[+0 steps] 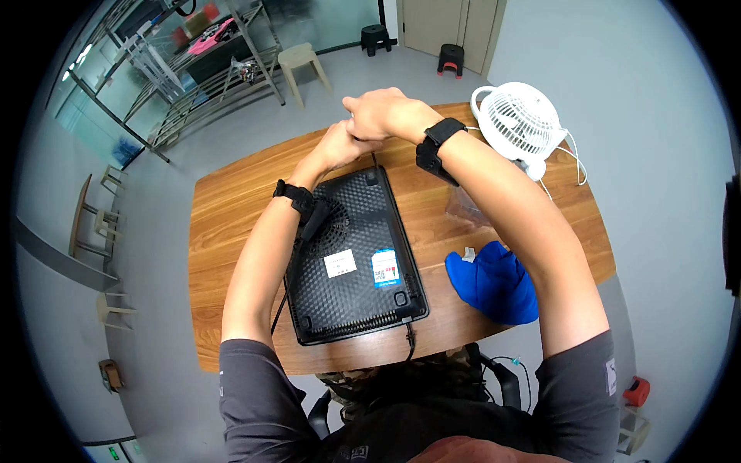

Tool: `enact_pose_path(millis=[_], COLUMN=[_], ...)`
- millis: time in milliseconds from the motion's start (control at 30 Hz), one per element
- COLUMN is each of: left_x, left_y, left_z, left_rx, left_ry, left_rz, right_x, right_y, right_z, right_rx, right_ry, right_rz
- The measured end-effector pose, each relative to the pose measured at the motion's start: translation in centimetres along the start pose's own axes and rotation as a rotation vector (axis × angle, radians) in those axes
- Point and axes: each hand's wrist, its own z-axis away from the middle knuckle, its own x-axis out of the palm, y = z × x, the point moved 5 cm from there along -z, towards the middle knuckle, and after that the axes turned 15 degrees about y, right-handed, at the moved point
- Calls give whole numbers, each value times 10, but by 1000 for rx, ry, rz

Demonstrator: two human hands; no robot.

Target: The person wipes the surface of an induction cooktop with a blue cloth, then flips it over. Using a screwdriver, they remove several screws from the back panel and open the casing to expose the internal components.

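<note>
Laptop (pixel 328 297): it lies upside down on your tabletop (pixel 231 224), with its air holes and two stickers facing up.
Left hand (pixel 337 148): it is just past the laptop's far edge, with bent fingers; I cannot tell if it holds anything.
Right hand (pixel 390 114): it touches your left hand from above, fingers curled; I cannot tell what is inside.
Far edge: a thin dark thing (pixel 375 158) pokes out under your hands, too small to name.
Work now: you seem busy with both hands together past the laptop's far end.
Next move: it looks to call for gentle fingers and a still laptop, minding the black cord (pixel 410 336) at the near edge.
Tabletop right side: a white fan (pixel 517 119), some clear plastic (pixel 465 207) and a blue cloth (pixel 494 285).
Room: a metal rack (pixel 257 54), a pale stool (pixel 297 58) and two dark stools (pixel 376 36) stand on the gray floor (pixel 355 73).
</note>
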Motion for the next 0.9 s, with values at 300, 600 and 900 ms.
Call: enact_pose_path(millis=[300, 600, 900], left_x=[4, -7, 5], left_y=[13, 5, 17], left_z=[-1, 8, -3], left_rx=[66, 35, 35], left_ry=[91, 22, 115], left_rz=[-176, 121, -174], right_x=[8, 4, 10], right_y=[1, -16, 9], right_z=[-5, -6, -4], right_rx=[-112, -109, 14], right_ry=[189, 101, 263], right_rz=[114, 22, 99])
